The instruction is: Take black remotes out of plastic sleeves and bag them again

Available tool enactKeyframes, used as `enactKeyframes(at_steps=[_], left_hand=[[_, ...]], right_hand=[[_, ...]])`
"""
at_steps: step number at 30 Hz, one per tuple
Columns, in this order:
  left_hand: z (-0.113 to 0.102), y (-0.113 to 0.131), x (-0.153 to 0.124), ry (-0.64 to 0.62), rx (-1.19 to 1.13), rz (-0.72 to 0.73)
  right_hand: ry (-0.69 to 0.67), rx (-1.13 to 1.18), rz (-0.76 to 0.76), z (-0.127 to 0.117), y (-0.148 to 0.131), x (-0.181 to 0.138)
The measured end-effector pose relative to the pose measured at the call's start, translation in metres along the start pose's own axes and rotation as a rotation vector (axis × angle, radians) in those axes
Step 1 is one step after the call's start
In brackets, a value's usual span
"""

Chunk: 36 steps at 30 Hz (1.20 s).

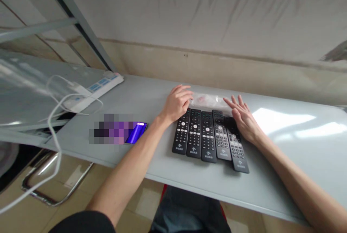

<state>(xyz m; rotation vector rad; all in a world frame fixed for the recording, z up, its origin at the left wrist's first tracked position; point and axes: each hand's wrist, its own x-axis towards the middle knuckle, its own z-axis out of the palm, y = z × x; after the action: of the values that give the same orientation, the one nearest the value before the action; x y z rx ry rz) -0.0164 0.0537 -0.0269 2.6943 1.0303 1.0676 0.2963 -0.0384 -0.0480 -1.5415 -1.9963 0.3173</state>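
Note:
Several dark remote controls lie side by side on the grey table, buttons up, in an uneven row. The leftmost remote control [181, 137] has its top end beside my left hand [177, 103], whose fingers are loosely bent and apart, with nothing visible in them. My right hand [244, 119] is spread open over the upper right side of the rightmost remote control [238, 153], which sits lower and tilted. Whether the palm touches it I cannot tell. Behind the row, between both hands, lies a clear plastic bag [207, 100] with something faintly reddish in it.
A phone with a purple-blue screen [137, 132] lies left of my left forearm, partly blurred out. Farther left are a white power strip [94, 93] and a white cable [55, 139]. A metal frame post [89, 41] rises there. The wall [217, 66] bounds the table's back.

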Motion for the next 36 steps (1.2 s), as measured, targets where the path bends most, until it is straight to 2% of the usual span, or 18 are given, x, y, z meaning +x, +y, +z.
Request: enactKeyframes(at_steps=[3, 7, 10, 14, 18, 21, 28, 33, 36], left_hand=[[-0.001, -0.002, 0.001, 0.046, 0.039, -0.007], [0.0, -0.001, 0.002, 0.042, 0.077, 0.035], [0.001, -0.001, 0.001, 0.062, 0.097, 0.026], [0.002, 0.0, 0.0, 0.111, 0.128, -0.062], [0.004, -0.001, -0.003, 0.206, 0.19, -0.231], [0.01, -0.005, -0.007, 0.258, 0.249, -0.273], [0.013, -0.003, -0.008, 0.164, 0.311, -0.302], [0.006, 0.005, -0.005, 0.157, 0.274, -0.343], [0.007, 0.003, -0.005, 0.173, 0.175, -0.303]], right_hand=[[0.022, -0.014, -0.014, 0.002, 0.006, 0.001], [0.039, -0.04, -0.053, 0.003, 0.009, 0.0], [0.028, -0.057, -0.026, 0.003, 0.007, -0.001], [0.024, -0.048, 0.018, 0.003, 0.006, -0.001], [0.033, -0.024, -0.015, 0.004, 0.006, 0.0], [0.061, -0.017, -0.031, 0.004, 0.005, -0.001], [-0.082, -0.046, -0.013, 0.005, 0.0, -0.001], [-0.023, -0.052, -0.042, 0.0, -0.009, 0.0], [-0.076, -0.061, -0.038, 0.0, -0.011, 0.0]])
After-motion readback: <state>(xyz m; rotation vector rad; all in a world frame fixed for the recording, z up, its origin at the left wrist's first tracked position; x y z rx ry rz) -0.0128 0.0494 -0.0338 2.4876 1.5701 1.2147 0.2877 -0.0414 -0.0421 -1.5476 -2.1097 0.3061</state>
